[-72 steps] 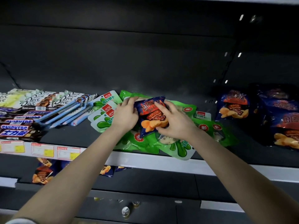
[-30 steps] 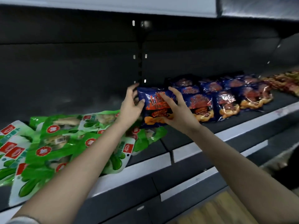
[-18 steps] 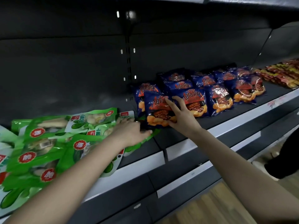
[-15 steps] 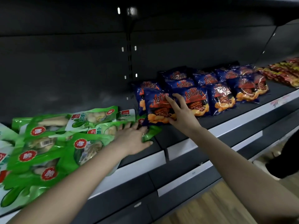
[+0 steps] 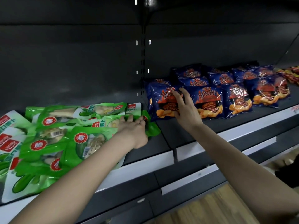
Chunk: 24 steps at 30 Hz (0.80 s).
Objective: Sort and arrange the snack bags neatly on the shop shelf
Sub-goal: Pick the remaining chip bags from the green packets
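Down at the left end of the blue row [image 5: 237,97], that stray bag has landed. Moments ago both hands were carrying the blue snack bag [image 5: 161,102] across from the green pile. Now it stands propped on the shelf [image 5: 242,131], just beside its matching neighbours, with another blue bag behind it.

The right hand [image 5: 182,109] has its fingers spread and fairly straight against the bag's front, gripping nothing; it looks like a last steadying touch. The left hand [image 5: 132,128] has let go and dropped onto the green pouches [image 5: 68,135]. It lies on the rightmost one, whose corner pokes right up against the blue bag. Its fingers are bent over the pouch, but I can't tell whether they're pressing or pinching.

So that blue bag is sorted with its kind. The green heap isn't: the pouches overlap, sit askew, and some hang over the front lip. I'd say that's next, starting with drawing that green corner back off the blue section.
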{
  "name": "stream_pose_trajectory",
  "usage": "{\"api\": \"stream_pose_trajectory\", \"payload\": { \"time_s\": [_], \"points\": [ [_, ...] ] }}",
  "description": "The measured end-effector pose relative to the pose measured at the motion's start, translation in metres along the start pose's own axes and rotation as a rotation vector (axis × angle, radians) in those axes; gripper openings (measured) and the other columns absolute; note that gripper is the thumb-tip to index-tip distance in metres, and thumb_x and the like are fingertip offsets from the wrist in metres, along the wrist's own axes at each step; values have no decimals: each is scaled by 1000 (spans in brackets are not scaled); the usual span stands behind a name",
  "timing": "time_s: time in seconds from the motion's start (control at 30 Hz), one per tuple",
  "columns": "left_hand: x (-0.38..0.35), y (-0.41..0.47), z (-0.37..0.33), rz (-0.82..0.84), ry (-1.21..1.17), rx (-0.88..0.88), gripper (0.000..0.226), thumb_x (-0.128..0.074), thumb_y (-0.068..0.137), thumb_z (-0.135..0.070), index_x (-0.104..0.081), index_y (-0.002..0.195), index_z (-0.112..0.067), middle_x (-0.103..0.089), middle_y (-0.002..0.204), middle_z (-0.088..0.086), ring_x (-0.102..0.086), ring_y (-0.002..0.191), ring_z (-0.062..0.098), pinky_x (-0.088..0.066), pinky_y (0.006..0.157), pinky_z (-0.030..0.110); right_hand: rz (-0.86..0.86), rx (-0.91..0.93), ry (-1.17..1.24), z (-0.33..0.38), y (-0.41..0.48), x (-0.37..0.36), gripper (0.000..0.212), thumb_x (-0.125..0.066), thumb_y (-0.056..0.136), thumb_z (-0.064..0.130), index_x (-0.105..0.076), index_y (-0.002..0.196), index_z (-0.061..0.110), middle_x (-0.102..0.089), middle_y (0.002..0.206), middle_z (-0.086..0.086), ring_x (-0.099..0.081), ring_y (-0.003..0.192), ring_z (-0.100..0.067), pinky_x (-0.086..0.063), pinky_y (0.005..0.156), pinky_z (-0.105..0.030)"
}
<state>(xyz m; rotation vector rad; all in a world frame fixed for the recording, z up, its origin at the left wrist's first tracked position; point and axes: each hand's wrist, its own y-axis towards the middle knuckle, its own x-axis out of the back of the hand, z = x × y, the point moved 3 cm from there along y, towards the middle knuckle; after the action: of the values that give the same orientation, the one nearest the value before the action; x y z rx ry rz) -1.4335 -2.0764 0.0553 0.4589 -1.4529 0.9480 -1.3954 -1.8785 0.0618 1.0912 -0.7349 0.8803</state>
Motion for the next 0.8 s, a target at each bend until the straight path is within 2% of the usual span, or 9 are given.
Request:
{"api": "stream_pose_trajectory", "payload": {
  "time_s": [0.07, 0.13, 0.3, 0.4, 0.47, 0.53, 0.6, 0.67, 0.8],
  "points": [
    [2, 3, 2, 14, 47, 67, 68, -35, 90, -28, -8, 151, -14, 2, 159, -4, 1, 145, 32, -1, 115, 54, -4, -2, 5, 1, 1, -1, 74, -52, 84, -5, -22, 147, 21, -11, 154, -8, -21, 139, -31, -44, 95, -41],
    [3, 8, 4, -20, 30, 118, 67, -33, 91, -33, -10, 150, -12, -3, 160, -1, -3, 145, 34, -3, 114, 55, -5, -12, 13, 2, 1, -3, 76, -53, 83, -6, -23, 147, 20, -11, 155, -8, -19, 140, -30, -43, 95, -40],
    [-5, 22, 14, -207, -112, 131, 69, -29, 89, -60, -32, 137, -11, -38, 146, 8, -19, 140, 35, -14, 111, 56, -3, -60, 34, 6, 4, -11, 85, -49, 81, -14, -16, 149, 23, 0, 157, -2, -8, 144, -27, -46, 90, -34],
    [-17, 23, 15, -305, -35, 102, 64, -24, 89, -63, -35, 134, -18, -39, 146, 5, -23, 138, 37, -17, 108, 57, -18, -95, 45, 9, 5, -18, 92, -45, 79, -18, -9, 150, 26, 10, 158, 3, 0, 145, -27, -50, 83, -29],
    [-21, 25, 14, -334, -17, 90, 60, -21, 90, -63, -36, 135, -26, -36, 149, 2, -22, 137, 38, -15, 108, 57, -49, -111, 44, 12, 5, -22, 93, -45, 79, -18, -6, 150, 27, 13, 157, 3, 3, 145, -27, -49, 85, -29],
    [-22, 27, 15, -347, -11, 98, 59, -20, 89, -63, -38, 134, -29, -35, 150, 0, -22, 137, 38, -15, 108, 57, -57, -124, 33, 14, 4, -26, 95, -45, 79, -18, -2, 151, 27, 16, 157, 2, 7, 145, -28, -41, 101, -37],
    [-22, 29, 15, -360, 0, 107, 59, -20, 89, -63, -39, 133, -29, -35, 150, 0, -22, 138, 38, -15, 108, 57, -55, -138, -1, 15, 2, -27, 97, -45, 78, -17, 0, 150, 29, 19, 156, 0, 10, 145, -29, -24, 113, -50],
    [-24, 30, 15, -373, 4, 114, 61, -19, 89, -63, -39, 134, -28, -35, 150, 0, -21, 138, 38, -14, 108, 57, -102, -135, -20, 17, 0, -23, 94, -46, 76, -14, -6, 150, 28, 16, 157, -4, 10, 144, -31, -15, 114, -55],
    [-26, 32, 15, -393, 0, 124, 65, -20, 88, -64, -38, 137, -26, -35, 150, 1, -20, 139, 37, -14, 109, 57, -182, 19, 22, 26, -6, -16, 77, -47, 75, -1, -28, 147, 22, -8, 158, -10, -2, 144, -35, -10, 114, -59]
  ]
}}
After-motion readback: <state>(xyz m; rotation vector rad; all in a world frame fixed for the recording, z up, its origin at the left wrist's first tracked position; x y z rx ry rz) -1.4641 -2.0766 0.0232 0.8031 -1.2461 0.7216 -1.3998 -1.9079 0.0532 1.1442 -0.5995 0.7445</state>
